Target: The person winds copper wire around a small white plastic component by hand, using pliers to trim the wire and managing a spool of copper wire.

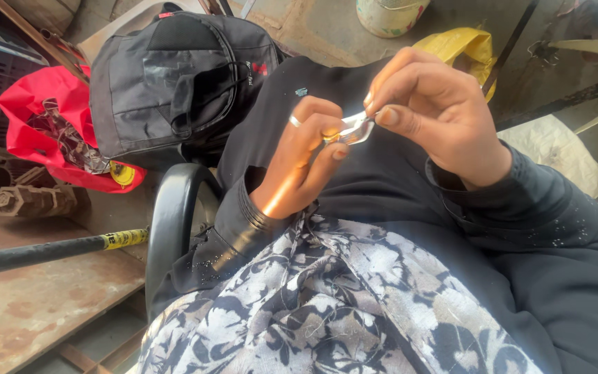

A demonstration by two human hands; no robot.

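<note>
A small shiny metal piece [356, 129], thin and silvery, sits between both hands above the person's lap, near the middle of the head view; its exact kind is too small to tell. The left hand [306, 156] has its grip closed on the near end of the piece, thumb and bent fingers pinching it, with a plain ring [295, 121] on one finger. The right hand [432, 114] meets it from the other side, its grip also pinched tight, thumb and forefinger tips pressed on the far end of the piece. Both arms wear dark sleeves [541, 208], and a floral black and white cloth [327, 305] lies across the lap below the hands. To the left, well apart from the hands, a black backpack [174, 76] rests against a red bag [36, 118], and a dark rod with a yellow band [57, 249] lies over the rusty floor [29, 312].
</note>
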